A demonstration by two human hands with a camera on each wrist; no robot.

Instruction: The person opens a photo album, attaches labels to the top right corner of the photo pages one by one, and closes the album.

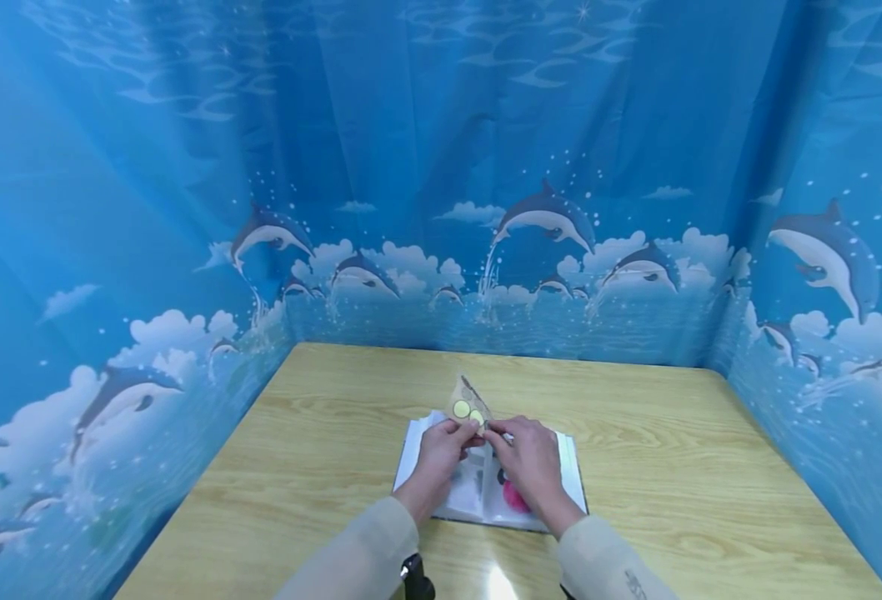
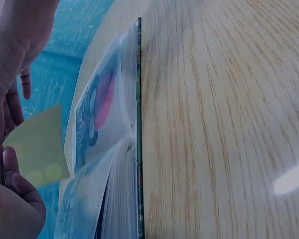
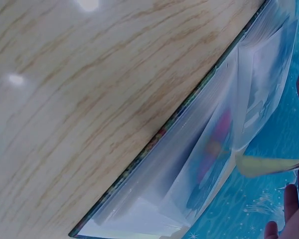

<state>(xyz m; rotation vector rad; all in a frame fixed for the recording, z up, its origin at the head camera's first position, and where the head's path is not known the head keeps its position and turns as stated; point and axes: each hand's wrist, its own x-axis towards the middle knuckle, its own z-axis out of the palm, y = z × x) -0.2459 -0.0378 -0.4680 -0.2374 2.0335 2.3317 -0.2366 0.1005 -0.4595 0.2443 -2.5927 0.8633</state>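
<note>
I'm holding a small pale-yellow card with two green dots [image 1: 468,406] above the open clear-sleeved album [image 1: 561,467] on the wood-grain table [image 1: 674,433] — left hand [image 1: 441,446] and right hand [image 1: 527,458] together, both pinching it. Next, I judge, it needs lining up with a sleeve mouth. No writing is readable.

An open album [image 3: 199,164] of clear sleeves lay across the wooden table [image 3: 79,109] — lower right of frame, fingertips [image 3: 289,209] beside a pale card [image 3: 269,164].
</note>
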